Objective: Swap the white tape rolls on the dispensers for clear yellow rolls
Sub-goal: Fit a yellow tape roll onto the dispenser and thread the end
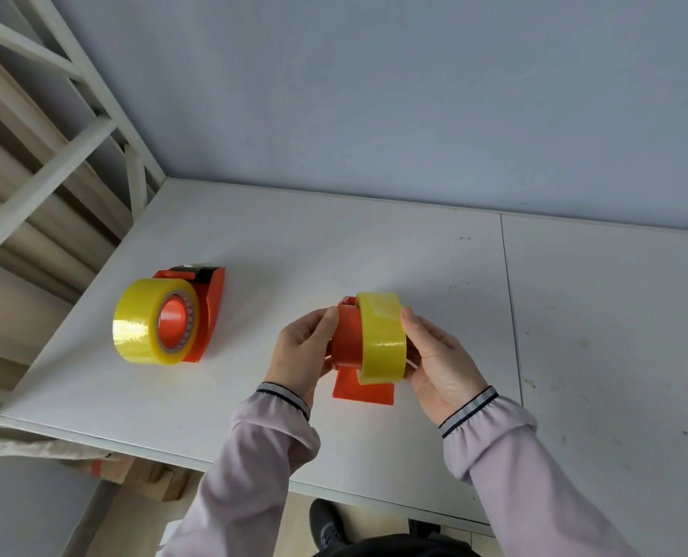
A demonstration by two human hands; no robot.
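Observation:
Two orange tape dispensers sit on the white table [374, 243]. The left dispenser [209, 303] lies on its side and carries a clear yellow roll [141, 327] on its orange hub. The second dispenser [350, 347] stands near the table's middle, with a clear yellow roll [382, 335] partway on its orange hub. My left hand [304, 347] grips the hub side of this dispenser. My right hand [435, 355] holds the yellow roll from the right. No white roll is in view.
A white metal frame [73, 126] with slats rises at the left, beyond the table's left edge. A grey wall [414, 94] stands behind the table. Cardboard boxes [133, 472] lie under the table's front edge, and a dark shoe [326, 524] shows below.

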